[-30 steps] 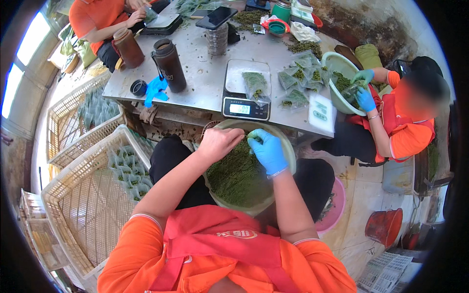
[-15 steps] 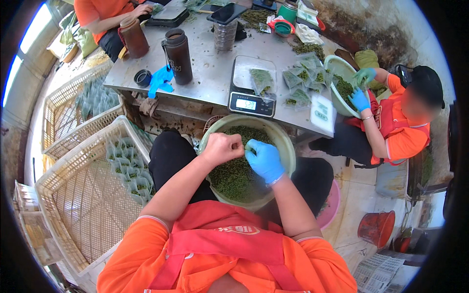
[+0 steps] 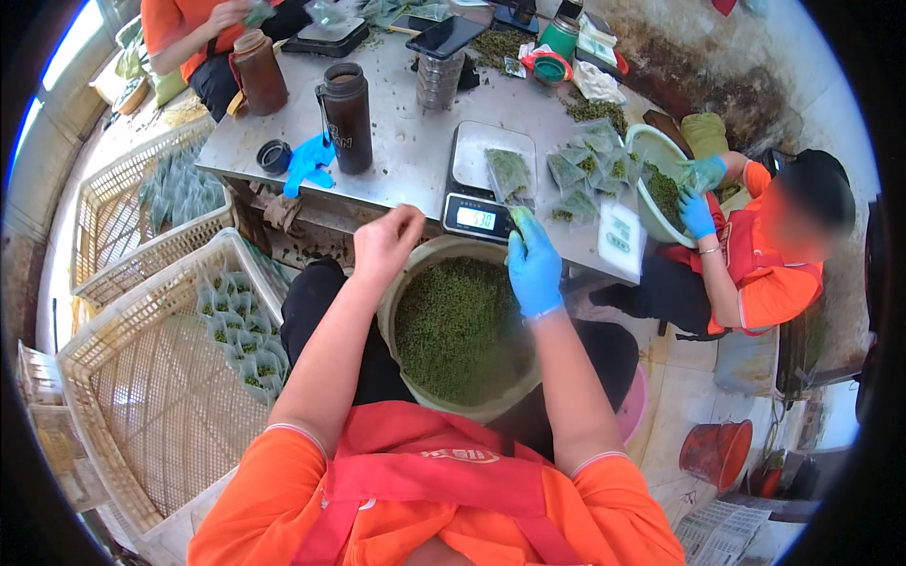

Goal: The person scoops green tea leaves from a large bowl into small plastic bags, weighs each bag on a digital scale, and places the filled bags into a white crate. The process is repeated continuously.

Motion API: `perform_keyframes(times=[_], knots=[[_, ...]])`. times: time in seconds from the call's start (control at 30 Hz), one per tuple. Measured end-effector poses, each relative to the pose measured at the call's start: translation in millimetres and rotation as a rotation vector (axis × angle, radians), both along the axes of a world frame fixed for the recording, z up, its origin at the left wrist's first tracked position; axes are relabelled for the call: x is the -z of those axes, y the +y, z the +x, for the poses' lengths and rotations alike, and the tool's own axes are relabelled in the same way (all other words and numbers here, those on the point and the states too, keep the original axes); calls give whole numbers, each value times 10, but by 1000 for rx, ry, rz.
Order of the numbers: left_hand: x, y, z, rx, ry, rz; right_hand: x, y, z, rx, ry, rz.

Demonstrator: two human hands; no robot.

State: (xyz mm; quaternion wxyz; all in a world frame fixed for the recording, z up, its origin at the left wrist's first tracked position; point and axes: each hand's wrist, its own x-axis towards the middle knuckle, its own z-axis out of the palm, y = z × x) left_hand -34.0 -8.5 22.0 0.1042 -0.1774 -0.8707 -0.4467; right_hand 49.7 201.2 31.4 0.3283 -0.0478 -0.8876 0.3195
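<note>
Find bare left hand curled, blue-gloved right hand right of black-and-silver scale; cannot tell either grip. Note clear plastic bag of greens on scale; could spill if knocked by that hand.

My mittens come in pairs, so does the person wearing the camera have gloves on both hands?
No, the right hand wears a blue glove, but the left hand is bare.

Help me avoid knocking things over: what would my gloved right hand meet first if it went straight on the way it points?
The gloved right hand would probably meet the clear bag of greens on the scale; depth is unclear, so the scale's near edge could come first.
</note>
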Motion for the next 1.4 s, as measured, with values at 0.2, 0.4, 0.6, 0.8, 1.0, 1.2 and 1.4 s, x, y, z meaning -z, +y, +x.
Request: perform_keyframes(times=[0.2,0.4,0.6,0.8,1.0,1.2,1.4], knots=[[65,60,-56,27,51,55,-58,121,-554,90,-222,326],[11,87,-135,-110,340,-161,-626,-327,-563,-149,-256,645],[122,66,-85,-92,16,-180,-621,-917,-427,-316,-420,522],[174,1,-95,-62,92,-137,-357,-868,-644,-384,-527,514],[84,20,-86,-33,-1,-146,-581,-860,-340,-398,-330,412],[84,-20,-72,35,234,-77,-418,-786,-494,-418,-467,562],[104,46,-147,27,419,-58,-212,-775,-695,-370,-503,505]])
